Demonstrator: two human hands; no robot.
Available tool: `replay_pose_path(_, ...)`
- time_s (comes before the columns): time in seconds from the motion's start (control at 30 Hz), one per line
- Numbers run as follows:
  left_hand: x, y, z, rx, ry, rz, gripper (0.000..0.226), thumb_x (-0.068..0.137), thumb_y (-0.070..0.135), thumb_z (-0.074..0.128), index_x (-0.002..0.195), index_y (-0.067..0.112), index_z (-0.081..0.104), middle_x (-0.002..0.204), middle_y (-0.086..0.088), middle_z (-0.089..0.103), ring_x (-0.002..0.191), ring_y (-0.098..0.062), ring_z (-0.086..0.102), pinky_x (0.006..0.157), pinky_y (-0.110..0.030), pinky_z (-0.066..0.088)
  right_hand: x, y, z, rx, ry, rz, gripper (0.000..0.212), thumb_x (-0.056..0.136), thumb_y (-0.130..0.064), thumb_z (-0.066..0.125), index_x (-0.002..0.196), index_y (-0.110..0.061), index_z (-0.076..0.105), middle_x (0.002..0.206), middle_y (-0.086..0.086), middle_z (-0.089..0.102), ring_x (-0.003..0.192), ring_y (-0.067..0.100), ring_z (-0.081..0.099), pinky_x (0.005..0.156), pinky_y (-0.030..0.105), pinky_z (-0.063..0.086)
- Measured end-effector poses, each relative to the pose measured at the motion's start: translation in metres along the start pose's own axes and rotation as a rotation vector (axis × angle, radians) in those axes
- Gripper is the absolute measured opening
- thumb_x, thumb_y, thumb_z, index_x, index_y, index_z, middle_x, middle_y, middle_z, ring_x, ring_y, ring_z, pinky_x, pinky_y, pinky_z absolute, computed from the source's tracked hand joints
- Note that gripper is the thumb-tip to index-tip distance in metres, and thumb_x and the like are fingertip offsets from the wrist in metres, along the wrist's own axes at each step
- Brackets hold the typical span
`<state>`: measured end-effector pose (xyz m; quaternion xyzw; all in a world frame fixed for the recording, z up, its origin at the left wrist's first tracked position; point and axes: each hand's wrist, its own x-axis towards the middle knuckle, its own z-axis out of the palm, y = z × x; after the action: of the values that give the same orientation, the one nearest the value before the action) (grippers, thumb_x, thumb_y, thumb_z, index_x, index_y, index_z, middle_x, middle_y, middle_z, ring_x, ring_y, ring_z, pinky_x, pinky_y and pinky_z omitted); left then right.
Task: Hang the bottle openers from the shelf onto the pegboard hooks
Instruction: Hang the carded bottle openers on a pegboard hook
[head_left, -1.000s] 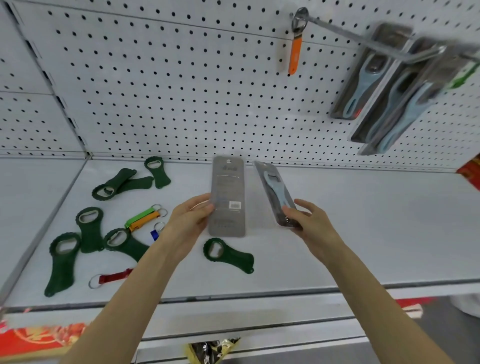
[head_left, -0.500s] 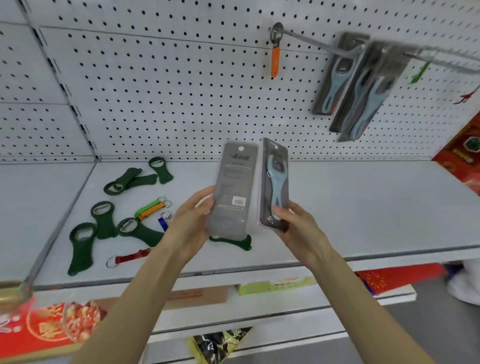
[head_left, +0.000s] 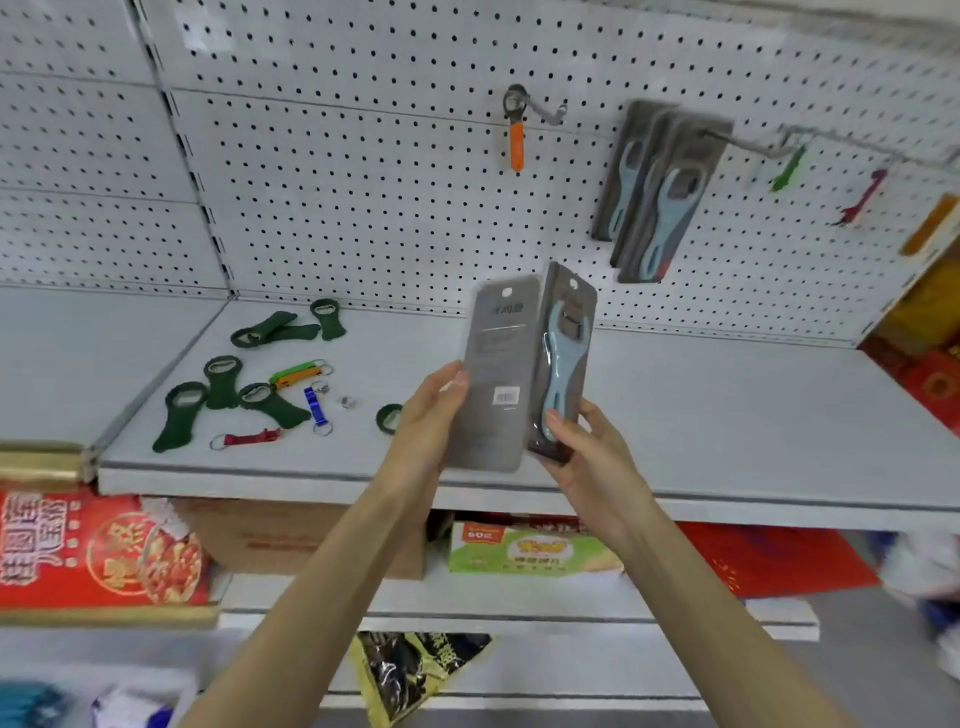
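Two-handed, pinches grey-backed opener pack (head_left: 498, 364) in left hand (head_left: 426, 415), blue-opener pack (head_left: 563, 353) in right hand (head_left: 592, 457), both upright above the shelf (head_left: 727, 415). Probably light, stiff, slick; grips low, leaving punched tops free for the hook (head_left: 737, 139).

7 green openers (head_left: 222, 379), 5 carded openers (head_left: 563, 358), 4 keychain openers (head_left: 314, 405) on the shelf (head_left: 727, 415).

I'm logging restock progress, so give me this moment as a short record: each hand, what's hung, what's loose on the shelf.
left hand: grips grey carded pack with barcode back, held upright
right hand: pinches grey carded pack with blue opener, beside the first
hung on white pegboard: stacked grey packs; orange keychain opener on a separate hook
loose on white metal shelf: dark green flat openers, blue keychain opener, red keychain opener
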<state>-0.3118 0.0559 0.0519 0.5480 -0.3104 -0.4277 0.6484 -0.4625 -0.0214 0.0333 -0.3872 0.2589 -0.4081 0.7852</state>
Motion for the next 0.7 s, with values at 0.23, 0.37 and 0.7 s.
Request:
replay_pose_path(0.23, -0.06, -0.013, 0.061, 0.228, -0.054, -0.072, 0.091, 0.061, 0.069, 0.059, 0.139, 0.025, 0.038, 0.119, 0.003, 0.057, 0.095, 0.006, 0.059, 0.067, -0.01, 0.046, -0.06, -0.024, -0.042, -0.074, -0.121, -0.014, 0.051, 0.076, -0.009, 0.075, 0.119, -0.007, 0.048, 0.115, 0.022, 0.066, 0.107, 0.033, 0.065, 0.08, 0.034, 0.056)
replay_pose_path(0.37, -0.082, -0.025, 0.082, 0.123, -0.127, -0.13, 0.092, 0.069, 0.065, 0.067, 0.143, 0.017, 0.04, 0.134, -0.005, 0.057, 0.123, -0.025, 0.053, 0.107, -0.046, 0.039, -0.088, -0.031, -0.059, -0.106, -0.156, -0.027, 0.049, 0.078, -0.008, 0.072, 0.12, -0.007, 0.047, 0.112, 0.019, 0.068, 0.106, 0.034, 0.066, 0.08, 0.038, 0.056)
replay_pose_path(0.7, -0.094, -0.011, 0.101, -0.4, -0.061, -0.233, 0.054, 0.093, 0.049, 0.044, 0.133, 0.013, 0.05, 0.118, -0.014, 0.064, 0.103, -0.027, 0.066, 0.08, -0.04, 0.053, -0.115, -0.078, -0.089, -0.268, -0.048, -0.191, 0.04, 0.083, -0.005, 0.067, 0.117, -0.017, 0.05, 0.106, 0.008, 0.072, 0.096, 0.023, 0.067, 0.085, 0.039, 0.051)
